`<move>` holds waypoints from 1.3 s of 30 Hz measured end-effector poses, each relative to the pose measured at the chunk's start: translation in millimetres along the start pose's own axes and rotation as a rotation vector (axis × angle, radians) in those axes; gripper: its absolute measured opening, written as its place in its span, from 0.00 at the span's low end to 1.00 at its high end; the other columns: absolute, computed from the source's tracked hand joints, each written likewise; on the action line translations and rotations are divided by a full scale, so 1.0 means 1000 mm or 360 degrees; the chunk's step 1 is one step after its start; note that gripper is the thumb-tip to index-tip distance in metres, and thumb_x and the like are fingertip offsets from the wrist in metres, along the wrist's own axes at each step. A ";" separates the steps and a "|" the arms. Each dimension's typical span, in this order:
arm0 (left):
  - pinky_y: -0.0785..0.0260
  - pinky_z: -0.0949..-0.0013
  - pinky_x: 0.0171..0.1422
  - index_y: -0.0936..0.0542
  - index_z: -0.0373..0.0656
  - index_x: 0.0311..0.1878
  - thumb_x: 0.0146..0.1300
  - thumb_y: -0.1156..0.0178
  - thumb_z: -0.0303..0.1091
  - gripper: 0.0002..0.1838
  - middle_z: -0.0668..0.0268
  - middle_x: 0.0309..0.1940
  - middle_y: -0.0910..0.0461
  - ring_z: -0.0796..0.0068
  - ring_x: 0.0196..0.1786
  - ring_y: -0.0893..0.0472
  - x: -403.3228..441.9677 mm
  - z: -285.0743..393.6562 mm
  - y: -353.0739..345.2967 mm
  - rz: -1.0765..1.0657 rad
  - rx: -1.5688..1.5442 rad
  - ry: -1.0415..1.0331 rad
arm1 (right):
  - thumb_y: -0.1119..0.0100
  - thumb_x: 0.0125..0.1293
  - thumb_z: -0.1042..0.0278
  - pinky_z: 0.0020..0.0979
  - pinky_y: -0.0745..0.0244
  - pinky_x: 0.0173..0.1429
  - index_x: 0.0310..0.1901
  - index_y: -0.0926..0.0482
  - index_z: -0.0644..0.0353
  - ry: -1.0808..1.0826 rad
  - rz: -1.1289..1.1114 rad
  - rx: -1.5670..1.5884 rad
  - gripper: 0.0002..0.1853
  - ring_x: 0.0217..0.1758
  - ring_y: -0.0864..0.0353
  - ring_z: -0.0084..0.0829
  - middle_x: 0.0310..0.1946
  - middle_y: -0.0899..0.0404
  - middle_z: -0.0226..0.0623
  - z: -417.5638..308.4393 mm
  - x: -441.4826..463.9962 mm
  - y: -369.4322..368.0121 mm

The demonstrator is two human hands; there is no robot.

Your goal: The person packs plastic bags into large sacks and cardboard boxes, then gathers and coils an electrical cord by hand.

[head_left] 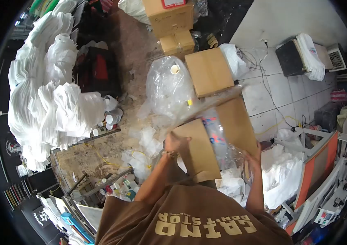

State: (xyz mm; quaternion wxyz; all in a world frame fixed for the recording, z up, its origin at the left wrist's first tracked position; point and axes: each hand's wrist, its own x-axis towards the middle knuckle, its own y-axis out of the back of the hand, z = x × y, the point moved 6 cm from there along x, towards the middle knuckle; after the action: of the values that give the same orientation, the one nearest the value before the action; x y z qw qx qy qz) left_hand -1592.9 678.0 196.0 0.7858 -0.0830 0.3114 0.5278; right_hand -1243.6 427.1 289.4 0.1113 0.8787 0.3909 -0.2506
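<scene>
Close to my body is an open cardboard box (198,152), its two brown flaps spread to either side. Between the flaps lies clear plastic packaging (218,141) with blue and red print. My left hand (175,143) is closed on the edge of the left flap, thumb on top. At the lower end of the right flap (235,124), my right hand (253,157) grips the box's edge, its fingers partly hidden behind cardboard and plastic.
A large clear plastic bag (167,87) and a closed cardboard box (209,72) sit just ahead. Tall stacks of white bags (38,90) line the left. White bundles (282,175) and an orange-edged frame (316,167) stand right. Cables (269,92) trail over the tiles.
</scene>
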 end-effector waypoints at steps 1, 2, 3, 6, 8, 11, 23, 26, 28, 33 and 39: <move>0.25 0.62 0.47 0.35 0.36 0.59 0.34 0.19 0.34 0.47 0.56 0.48 0.22 0.66 0.46 0.20 -0.022 0.021 0.022 0.0107 -0.0354 -0.0069 | 0.32 0.52 0.78 0.33 0.26 0.56 0.71 0.50 0.52 0.0111 -0.0101 -0.0179 0.47 0.61 0.30 0.32 0.63 0.36 0.36 0.011 0.014 -0.018; 0.25 0.63 0.53 0.33 0.37 0.56 0.34 0.19 0.29 0.43 0.58 0.48 0.23 0.66 0.49 0.21 -0.042 0.042 0.045 0.0212 -0.0704 -0.0145 | 0.31 0.51 0.78 0.33 0.29 0.60 0.70 0.50 0.55 0.0227 -0.0199 -0.0353 0.48 0.62 0.31 0.32 0.63 0.37 0.38 0.023 0.029 -0.038; 0.26 0.63 0.53 0.33 0.38 0.56 0.34 0.19 0.28 0.43 0.58 0.49 0.23 0.65 0.49 0.22 -0.040 0.010 0.071 0.0273 -0.0494 0.0002 | 0.28 0.50 0.75 0.34 0.32 0.63 0.70 0.50 0.57 0.0164 -0.0309 -0.0325 0.49 0.64 0.33 0.33 0.64 0.38 0.38 0.019 0.035 -0.069; 0.25 0.64 0.50 0.34 0.39 0.56 0.35 0.21 0.24 0.42 0.60 0.47 0.22 0.66 0.47 0.22 -0.055 -0.059 0.148 0.0579 -0.0460 -0.0072 | 0.22 0.44 0.67 0.36 0.41 0.70 0.69 0.50 0.61 0.0252 -0.0393 -0.0603 0.54 0.68 0.39 0.35 0.64 0.38 0.40 0.038 0.056 -0.151; 0.26 0.63 0.52 0.32 0.34 0.55 0.40 0.26 0.16 0.37 0.57 0.49 0.23 0.64 0.49 0.22 -0.075 -0.065 0.181 0.0440 -0.0862 -0.0030 | 0.20 0.39 0.62 0.37 0.44 0.71 0.68 0.49 0.66 0.0350 -0.0586 -0.0530 0.57 0.68 0.41 0.38 0.63 0.39 0.44 0.054 0.073 -0.216; 0.28 0.66 0.34 0.29 0.41 0.51 0.41 0.29 0.15 0.31 0.65 0.35 0.21 0.73 0.32 0.23 -0.092 -0.165 0.244 0.0622 -0.0813 0.0233 | 0.19 0.37 0.60 0.38 0.44 0.71 0.68 0.45 0.65 0.0322 -0.0880 -0.0602 0.57 0.69 0.42 0.41 0.63 0.39 0.46 0.057 0.075 -0.319; 0.40 0.71 0.20 0.37 0.54 0.58 0.51 0.28 0.27 0.34 0.72 0.24 0.23 0.81 0.18 0.32 -0.144 -0.393 0.408 0.1242 -0.1288 0.0613 | 0.21 0.35 0.50 0.46 0.49 0.73 0.71 0.49 0.55 0.0433 -0.1494 -0.1327 0.62 0.72 0.51 0.53 0.68 0.48 0.55 0.244 0.063 -0.634; 0.35 0.67 0.25 0.44 0.61 0.67 0.53 0.29 0.32 0.43 0.68 0.37 0.21 0.77 0.26 0.27 -0.149 -0.414 0.420 0.1586 -0.1278 0.0684 | 0.24 0.38 0.48 0.46 0.43 0.71 0.70 0.44 0.53 0.0783 -0.1248 -0.1155 0.56 0.72 0.47 0.56 0.66 0.42 0.58 0.276 0.038 -0.642; 0.30 0.60 0.37 0.51 0.67 0.72 0.53 0.29 0.38 0.49 0.65 0.51 0.25 0.70 0.35 0.24 -0.141 -0.435 0.419 0.1562 -0.1186 0.0932 | 0.27 0.45 0.50 0.43 0.44 0.71 0.71 0.46 0.54 0.0443 -0.1570 -0.0817 0.53 0.72 0.46 0.54 0.67 0.42 0.60 0.312 0.016 -0.632; 0.36 0.39 0.56 0.46 0.62 0.72 0.65 0.47 0.51 0.34 0.63 0.67 0.38 0.52 0.60 0.30 -0.059 -0.534 0.363 0.0744 -0.1256 0.1322 | 0.35 0.57 0.49 0.40 0.37 0.67 0.64 0.35 0.62 0.0235 -0.1917 -0.1476 0.38 0.64 0.31 0.46 0.60 0.30 0.53 0.337 -0.006 -0.515; 0.31 0.41 0.46 0.35 0.61 0.65 0.62 0.44 0.49 0.28 0.61 0.54 0.29 0.58 0.53 0.25 -0.047 -0.496 0.367 0.0492 -0.0649 0.1371 | 0.37 0.60 0.65 0.35 0.23 0.50 0.54 0.24 0.61 0.0299 -0.1022 -0.1545 0.21 0.46 0.19 0.35 0.44 0.19 0.43 0.257 0.040 -0.306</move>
State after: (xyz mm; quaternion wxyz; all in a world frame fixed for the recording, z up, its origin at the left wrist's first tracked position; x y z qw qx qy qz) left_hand -2127.3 570.8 -97.1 0.4663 -0.3982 0.5067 0.6060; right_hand -1538.3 556.6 50.1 0.3842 0.5832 0.7156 0.0149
